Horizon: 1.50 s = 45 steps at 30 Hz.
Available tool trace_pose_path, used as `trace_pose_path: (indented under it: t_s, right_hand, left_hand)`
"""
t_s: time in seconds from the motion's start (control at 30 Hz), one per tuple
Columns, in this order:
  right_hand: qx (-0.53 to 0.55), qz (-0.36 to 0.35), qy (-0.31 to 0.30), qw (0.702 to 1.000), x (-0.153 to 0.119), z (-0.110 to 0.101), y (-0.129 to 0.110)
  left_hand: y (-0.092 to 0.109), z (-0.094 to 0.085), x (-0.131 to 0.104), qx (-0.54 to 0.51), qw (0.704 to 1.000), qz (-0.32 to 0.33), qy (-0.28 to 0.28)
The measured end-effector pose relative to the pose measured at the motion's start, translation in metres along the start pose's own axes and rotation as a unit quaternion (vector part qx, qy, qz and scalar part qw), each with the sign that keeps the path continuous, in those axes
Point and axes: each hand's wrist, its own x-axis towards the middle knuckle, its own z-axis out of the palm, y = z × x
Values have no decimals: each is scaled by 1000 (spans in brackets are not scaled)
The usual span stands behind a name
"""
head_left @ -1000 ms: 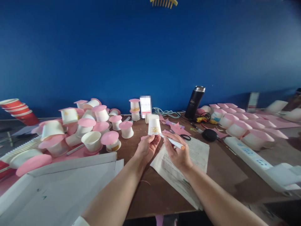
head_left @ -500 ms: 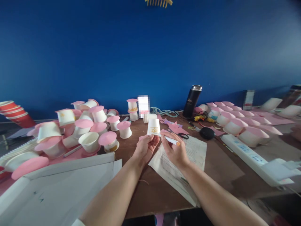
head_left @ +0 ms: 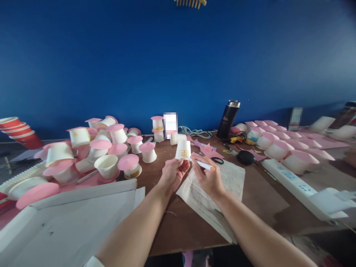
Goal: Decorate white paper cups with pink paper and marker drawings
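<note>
My left hand (head_left: 174,173) is closed on the rim end of a white paper cup (head_left: 183,147), held upside down with a yellow-orange drawing on its side. Between the fingers of my right hand (head_left: 208,177) is a white marker (head_left: 202,163) with an orange end, its tip close to the cup's lower right edge. Whether the tip touches the cup I cannot tell. Below both hands lies a printed paper sheet (head_left: 217,196). Another white cup (head_left: 178,139) rests on its side just behind the held one.
Several cups with pink paper tops (head_left: 128,163) crowd the left; more pink-topped cups (head_left: 279,148) stand right. A black thermos (head_left: 228,119), scissors (head_left: 217,160), a black round object (head_left: 245,157) and a power strip (head_left: 292,185) lie right. A white box lid (head_left: 91,222) fills the front left.
The view has shifted slightly. Both hands still hold the cup and marker in nearly the same pose, with the marker by the drawing's lower right.
</note>
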Motion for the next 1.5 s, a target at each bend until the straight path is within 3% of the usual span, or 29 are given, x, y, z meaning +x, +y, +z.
trace_pose_path:
  t_s: [0.37, 0.7, 0.9, 1.03, 1.5]
  right_hand:
    - [-1, 7, -5, 1000, 2, -1, 0]
    - [6, 1, -31, 1000, 2, 0, -1]
    - [-12, 3, -4, 1000, 1, 1, 0]
    - [4, 12, -31, 999, 0, 3, 0]
    - [10, -12, -22, 1000, 2, 6, 1]
  left_hand:
    - [-1, 2, 0, 14, 1000, -1, -5]
    - [-3, 0, 0, 52, 998, 3, -45]
    - [-5, -1, 0, 57, 997, 2, -43]
    - [-5, -1, 1, 77, 995, 9, -59]
    - [-13, -3, 5, 168, 984, 15, -62]
